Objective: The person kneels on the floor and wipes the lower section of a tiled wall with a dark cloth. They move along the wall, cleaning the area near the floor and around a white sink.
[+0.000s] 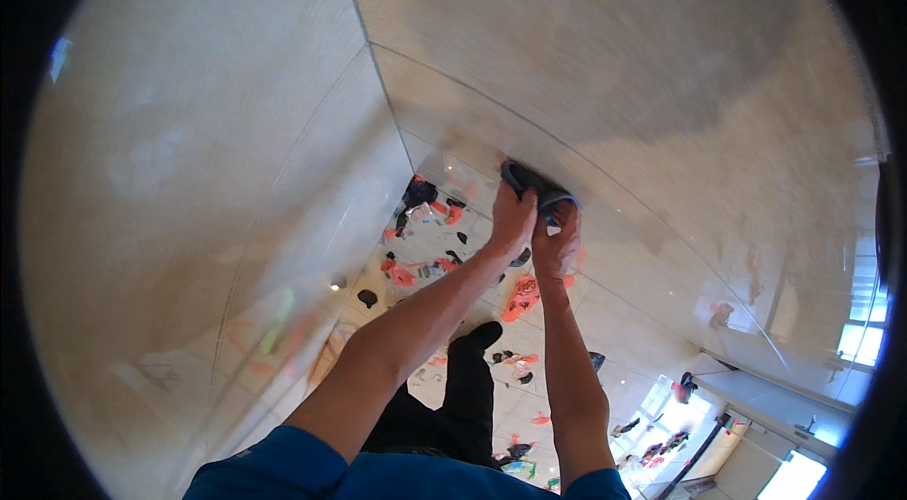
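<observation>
Both my arms reach forward to the foot of the tan tiled wall (pixel 605 37). My left hand (pixel 513 220) is closed on a dark grey-blue item (pixel 525 176) with two rounded lobes; it looks like a soft slipper or shoe, but its exact kind is unclear. My right hand (pixel 557 240) grips the near right end of the same item, its fingers curled over the edge. The item's far side lies against or very close to the wall; I cannot tell which. My palms hide part of it.
Orange plastic bags (pixel 521 298) and several small dark pieces (pixel 367 298) lie scattered over the pale tiled floor (pixel 590 311). A glossy wall (pixel 189 122) meets the tan one at a corner on the left. My dark-shod foot (pixel 487 335) stands among the litter. A bright window (pixel 864 311) shows at right.
</observation>
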Available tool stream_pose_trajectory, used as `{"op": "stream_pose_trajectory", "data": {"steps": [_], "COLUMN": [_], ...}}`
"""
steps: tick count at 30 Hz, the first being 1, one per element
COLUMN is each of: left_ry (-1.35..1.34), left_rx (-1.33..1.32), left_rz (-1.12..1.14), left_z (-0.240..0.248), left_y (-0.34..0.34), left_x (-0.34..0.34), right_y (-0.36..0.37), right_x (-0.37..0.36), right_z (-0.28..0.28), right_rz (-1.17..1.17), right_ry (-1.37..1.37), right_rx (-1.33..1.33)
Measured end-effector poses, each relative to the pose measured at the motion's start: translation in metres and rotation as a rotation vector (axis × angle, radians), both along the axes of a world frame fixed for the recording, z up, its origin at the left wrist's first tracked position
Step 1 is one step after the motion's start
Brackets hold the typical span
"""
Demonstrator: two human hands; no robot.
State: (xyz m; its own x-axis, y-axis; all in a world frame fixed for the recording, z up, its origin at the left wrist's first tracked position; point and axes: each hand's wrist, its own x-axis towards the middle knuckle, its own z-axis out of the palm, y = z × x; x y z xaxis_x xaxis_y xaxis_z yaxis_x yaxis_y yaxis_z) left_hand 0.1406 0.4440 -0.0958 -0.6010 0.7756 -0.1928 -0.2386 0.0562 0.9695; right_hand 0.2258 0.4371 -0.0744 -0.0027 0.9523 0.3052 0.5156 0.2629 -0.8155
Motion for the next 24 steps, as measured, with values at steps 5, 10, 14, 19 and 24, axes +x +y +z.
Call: {"op": "stream_pose_trajectory", "data": {"steps": [5, 10, 14, 19, 24], "left_ry": [0.035, 0.022, 0.069, 0.091, 0.247], "left_rx": [-0.099, -0.178, -0.247, -0.317, -0.204], "left_rz": [-0.069, -0.165, -0.208, -0.153, 0.112], "left_z": [-0.015, -0.008, -0.024, -0.03, -0.045], "left_y": [0.001, -0.002, -0.003, -0.001, -0.004], "left_x": [0.071, 0.122, 0.159, 0.163, 0.097], "right_y": [-0.001, 0.001, -0.001, -0.004, -0.001], "right_x": [0.067, 0.139, 0.177, 0.17, 0.091], "right_z": [-0.028, -0.062, -0.077, -0.081, -0.09], "right_rz": [-0.122, -0.174, -0.22, -0.234, -0.125], "right_ry": [-0.036, -0.012, 0.078, 0.117, 0.2], "right_rx": [-0.082, -0.118, -0.14, -0.141, -0.045]}}
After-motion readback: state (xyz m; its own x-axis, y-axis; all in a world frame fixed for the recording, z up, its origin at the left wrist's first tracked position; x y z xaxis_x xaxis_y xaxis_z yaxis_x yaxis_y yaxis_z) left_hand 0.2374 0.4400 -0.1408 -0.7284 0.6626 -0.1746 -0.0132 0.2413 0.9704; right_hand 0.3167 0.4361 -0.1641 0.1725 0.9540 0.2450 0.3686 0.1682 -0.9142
